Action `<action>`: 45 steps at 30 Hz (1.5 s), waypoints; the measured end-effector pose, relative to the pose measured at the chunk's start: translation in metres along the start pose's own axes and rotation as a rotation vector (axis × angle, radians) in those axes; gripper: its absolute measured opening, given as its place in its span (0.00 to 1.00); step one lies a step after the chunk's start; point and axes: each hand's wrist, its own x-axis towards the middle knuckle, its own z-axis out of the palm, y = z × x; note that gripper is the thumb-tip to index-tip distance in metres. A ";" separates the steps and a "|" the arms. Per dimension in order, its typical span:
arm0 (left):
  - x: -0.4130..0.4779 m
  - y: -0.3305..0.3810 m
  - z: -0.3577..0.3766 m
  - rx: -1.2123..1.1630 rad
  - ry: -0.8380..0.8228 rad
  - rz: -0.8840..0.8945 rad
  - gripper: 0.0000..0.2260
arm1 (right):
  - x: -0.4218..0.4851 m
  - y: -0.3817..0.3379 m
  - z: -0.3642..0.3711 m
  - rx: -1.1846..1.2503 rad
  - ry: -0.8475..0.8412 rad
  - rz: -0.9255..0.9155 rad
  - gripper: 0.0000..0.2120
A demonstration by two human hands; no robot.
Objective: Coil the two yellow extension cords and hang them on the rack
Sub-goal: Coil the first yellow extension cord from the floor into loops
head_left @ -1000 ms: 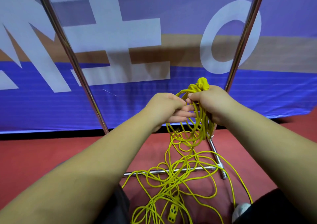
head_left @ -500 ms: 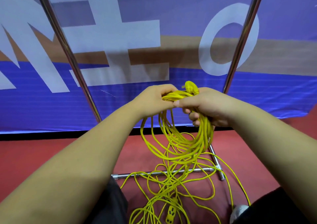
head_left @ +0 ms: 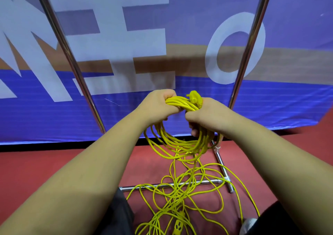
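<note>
our left hand (head_left: 159,107) is curled tight over the top of the yellow coil (head_left: 180,145), its fingers wrapped right round the bunched strands. our right hand (head_left: 205,115) grips the same bunch just beside it, thumb across the top and fingers curled underneath. the plug (head_left: 195,98) stands up just past its knuckles. below both sets of fingers the loops hang in a loose ring.

from the bottom of the ring a strand drops to the tangled cord (head_left: 182,197) on the red floor (head_left: 36,171), well below our fingers. the tangle lies across the rack's base bar (head_left: 214,181), and a socket end (head_left: 177,226) sits in it nearer to us. we cannot tell where one cord stops and the other starts in that heap. the rack's uprights (head_left: 72,63) rise beyond our fingertips on either side, and its rail is out of view.

we judge we are partway through coiling, with plenty of slack left to gather. to do it well, one hand should hold the bunch firmly while the other slides down the strand and draws up a loop the size of those already hanging. that loop should go under the fingers beside the last one, not across it. a slight roll of the cord between finger and thumb should let it lie flat. we would pull slowly, since the heap looks likely to snag on the base bar.
</note>
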 end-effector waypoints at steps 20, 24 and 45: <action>-0.022 0.008 0.001 -0.028 -0.203 0.252 0.27 | 0.000 0.010 0.003 -0.079 -0.144 0.045 0.15; -0.020 0.007 -0.009 -0.267 -0.140 0.168 0.22 | -0.004 0.014 -0.009 0.187 -0.243 0.006 0.11; -0.003 -0.023 -0.021 -0.572 -0.179 -0.069 0.13 | 0.006 0.014 0.000 0.407 -0.262 0.025 0.06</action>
